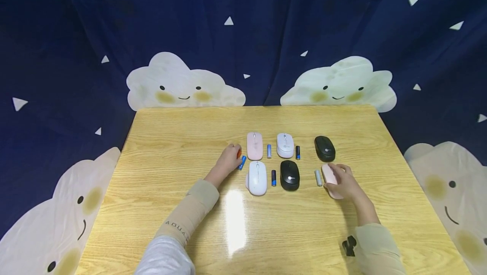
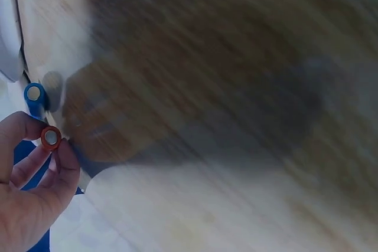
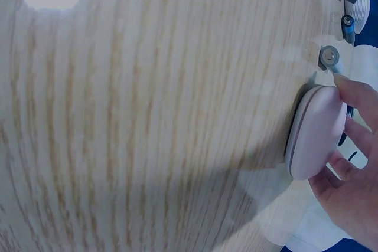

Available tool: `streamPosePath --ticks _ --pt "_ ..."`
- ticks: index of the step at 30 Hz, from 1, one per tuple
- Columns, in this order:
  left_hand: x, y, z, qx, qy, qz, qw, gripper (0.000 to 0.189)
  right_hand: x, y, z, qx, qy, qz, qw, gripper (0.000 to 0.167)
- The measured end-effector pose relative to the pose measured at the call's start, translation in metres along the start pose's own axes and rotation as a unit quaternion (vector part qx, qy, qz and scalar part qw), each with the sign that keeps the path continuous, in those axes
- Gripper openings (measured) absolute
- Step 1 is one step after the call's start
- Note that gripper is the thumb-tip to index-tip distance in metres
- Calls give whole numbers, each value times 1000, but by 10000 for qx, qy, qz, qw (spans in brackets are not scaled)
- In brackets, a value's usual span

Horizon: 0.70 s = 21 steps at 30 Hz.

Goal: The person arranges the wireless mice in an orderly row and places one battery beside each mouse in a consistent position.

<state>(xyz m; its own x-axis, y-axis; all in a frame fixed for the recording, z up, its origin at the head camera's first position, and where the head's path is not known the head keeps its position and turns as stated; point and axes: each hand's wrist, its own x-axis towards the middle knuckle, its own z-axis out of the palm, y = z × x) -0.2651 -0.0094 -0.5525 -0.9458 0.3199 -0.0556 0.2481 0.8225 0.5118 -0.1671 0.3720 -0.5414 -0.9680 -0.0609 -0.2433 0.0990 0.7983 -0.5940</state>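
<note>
At the left end of the row, my left hand (image 1: 230,159) pinches an orange battery (image 2: 51,137) between thumb and fingertips. A blue battery (image 1: 242,163) lies just to its right. My right hand (image 1: 344,182) grips a pale pink computer mouse (image 3: 318,134), thumb at one end and fingers along the far side. That mouse is low at the table, slightly tilted in the right wrist view; whether it touches the wood is unclear. Close to its left lies a silver-grey battery (image 1: 318,178), and beyond it a black mouse (image 1: 324,148).
Between the hands, another pink mouse (image 1: 254,145), two white mice, one at the back (image 1: 285,145) and one in front (image 1: 257,178), and a black mouse (image 1: 290,175) lie on the wooden table (image 1: 171,140). Among them are a light-blue battery (image 1: 269,151) and dark batteries (image 1: 274,178).
</note>
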Motion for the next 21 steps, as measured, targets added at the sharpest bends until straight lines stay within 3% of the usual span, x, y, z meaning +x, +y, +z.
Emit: streamPosePath --ticks 8,21 --pt "1 11 -6 -209 235 106 9994 37 0 -1 -1 26 -17 -17 10000 76" --pt "6 42 -4 -270 527 646 9961 35 0 -1 -1 -20 -2 -1 10000 75"
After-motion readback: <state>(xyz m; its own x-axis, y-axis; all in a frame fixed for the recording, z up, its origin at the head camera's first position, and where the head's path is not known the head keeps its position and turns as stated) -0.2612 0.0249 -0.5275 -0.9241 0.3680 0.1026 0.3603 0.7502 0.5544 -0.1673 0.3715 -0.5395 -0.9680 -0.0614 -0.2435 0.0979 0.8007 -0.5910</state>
